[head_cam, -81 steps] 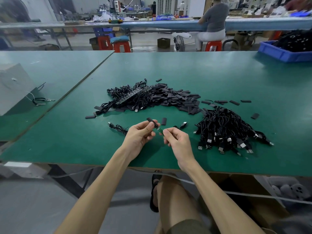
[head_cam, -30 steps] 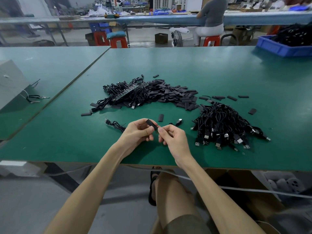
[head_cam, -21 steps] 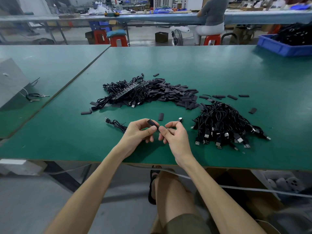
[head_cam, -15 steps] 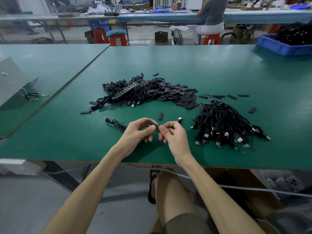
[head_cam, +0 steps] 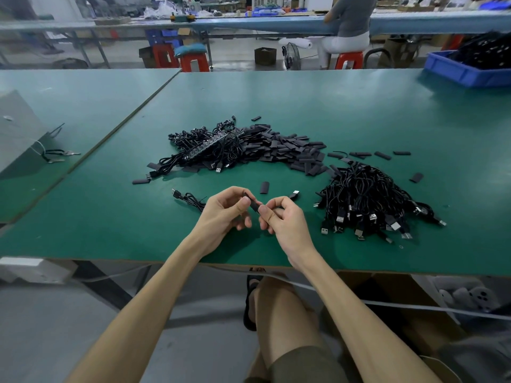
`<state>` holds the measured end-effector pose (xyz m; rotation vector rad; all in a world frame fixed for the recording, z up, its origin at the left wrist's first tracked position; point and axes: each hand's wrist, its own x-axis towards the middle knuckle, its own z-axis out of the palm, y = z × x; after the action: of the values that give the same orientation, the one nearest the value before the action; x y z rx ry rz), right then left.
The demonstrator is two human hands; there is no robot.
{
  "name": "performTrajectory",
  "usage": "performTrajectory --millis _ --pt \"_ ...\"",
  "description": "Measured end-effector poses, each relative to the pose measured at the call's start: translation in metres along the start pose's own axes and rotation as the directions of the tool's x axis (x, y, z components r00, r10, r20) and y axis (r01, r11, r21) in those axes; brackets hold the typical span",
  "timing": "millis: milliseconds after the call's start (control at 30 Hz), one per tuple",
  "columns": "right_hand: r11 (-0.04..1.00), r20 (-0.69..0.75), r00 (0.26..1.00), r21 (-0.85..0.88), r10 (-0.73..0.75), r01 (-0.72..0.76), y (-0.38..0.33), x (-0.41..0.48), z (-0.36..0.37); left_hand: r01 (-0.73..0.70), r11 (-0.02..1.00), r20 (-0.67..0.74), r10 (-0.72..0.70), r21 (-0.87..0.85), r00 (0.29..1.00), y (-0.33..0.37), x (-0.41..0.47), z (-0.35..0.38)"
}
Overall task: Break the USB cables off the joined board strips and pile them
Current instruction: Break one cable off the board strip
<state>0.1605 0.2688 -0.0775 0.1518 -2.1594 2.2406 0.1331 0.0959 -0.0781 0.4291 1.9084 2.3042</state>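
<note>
Low in the middle of the frame, both hands pinch one short black sleeve just above the green desk. The left hand holds its upper-left end and the right hand its lower-right end. A loose USB cable lies beside the left hand. The pile of separated cables sits right of the hands. The joined board strip lies at centre, beside a heap of black sleeves.

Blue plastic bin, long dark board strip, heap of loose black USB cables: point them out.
Blue plastic bin (head_cam: 467,76): head view, front wall.
Long dark board strip (head_cam: 213,145): head view, mid-length.
Heap of loose black USB cables (head_cam: 365,200): head view, tangle's middle.
</note>
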Motion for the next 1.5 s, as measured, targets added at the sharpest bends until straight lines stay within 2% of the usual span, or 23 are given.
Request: performTrajectory --millis 133,367,633,900,1267,1500 --pt "1.0 0.004 1.0 -0.012 0.007 -0.007 -0.0002 0.0002 0.0004 -0.011 0.999 0.008 0.011 0.044 1.0 -0.0016 -0.0008 0.0011" --pt "1.0 -0.021 1.0 0.0 -0.003 0.003 -0.0005 -0.0001 0.0009 0.02 0.999 0.039 -0.019 -0.025 0.999 -0.0012 -0.0013 -0.0018" --pt "1.0 -0.042 0.999 -0.022 -0.019 0.018 0.0026 0.0013 0.0021 0.023 1.0 -0.056 -0.024 -0.018 0.998 0.0008 -0.0009 0.0033" --pt "1.0 -0.05 0.999 0.012 -0.012 0.012 0.0013 0.0006 -0.0004 0.007 0.999 -0.029 -0.006 0.036 1.0 -0.0014 -0.001 0.003" --pt "0.999 -0.063 0.998 -0.029 -0.021 0.02 0.0039 0.0016 0.0026 0.014 1.0 -0.091 -0.012 0.022 0.996 -0.0002 -0.0013 0.0043" --pt "1.0 -0.063 0.998 -0.019 -0.018 0.016 0.0027 0.001 0.0006 -0.012 0.994 -0.031 0.016 0.112 0.999 0.001 -0.002 0.0065"
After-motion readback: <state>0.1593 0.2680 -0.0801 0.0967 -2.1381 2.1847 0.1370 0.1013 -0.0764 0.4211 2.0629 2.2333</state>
